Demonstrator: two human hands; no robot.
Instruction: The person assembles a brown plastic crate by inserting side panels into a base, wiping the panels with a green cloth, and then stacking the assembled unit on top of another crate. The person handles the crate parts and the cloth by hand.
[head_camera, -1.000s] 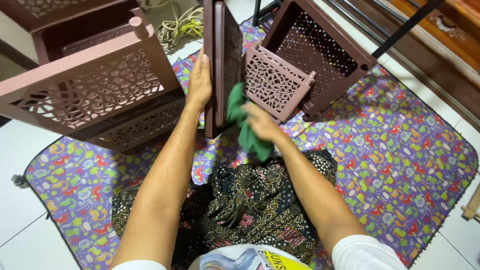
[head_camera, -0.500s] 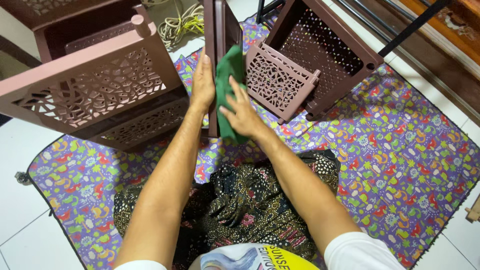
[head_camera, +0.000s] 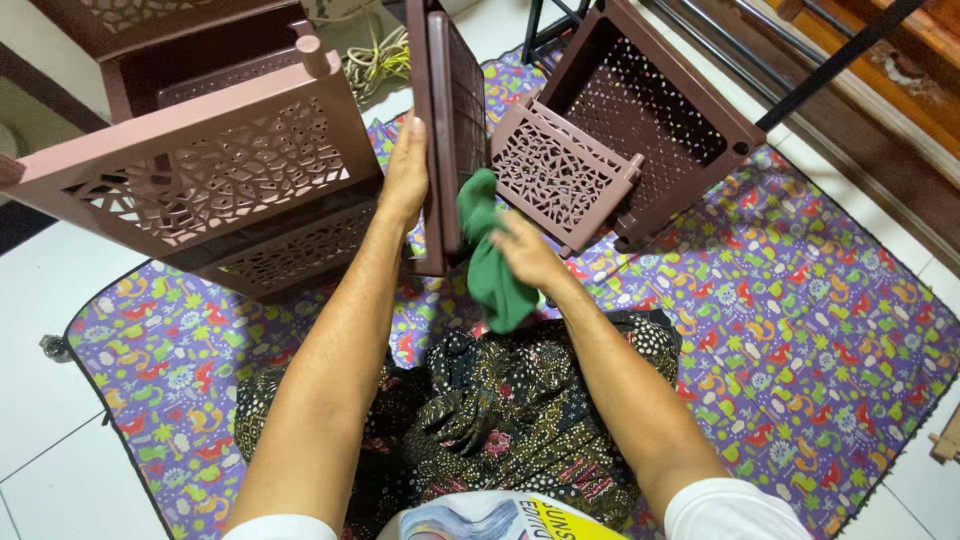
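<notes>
panel (head_camera: 447, 120): brown plastic, stands on edge on the mat, right in front of the person's knees, between the two hands
cloth (head_camera: 493, 262): green, bunched, pressed to the panel's right face, lower end hangs loose
right hand (head_camera: 522, 250): fingers curled round the cloth, pushing it on the panel
left hand (head_camera: 406, 178): flat on the panel's left edge, fingers straight and together, steadying it
mat (head_camera: 800, 330): purple, busy print, under everything
drawer (head_camera: 640, 110): brown lattice, tipped on its side, just right of panel
rack (head_camera: 190, 150): pink-brown lattice frame, left of panel
cord (head_camera: 375, 60): coiled, on white floor behind
</notes>
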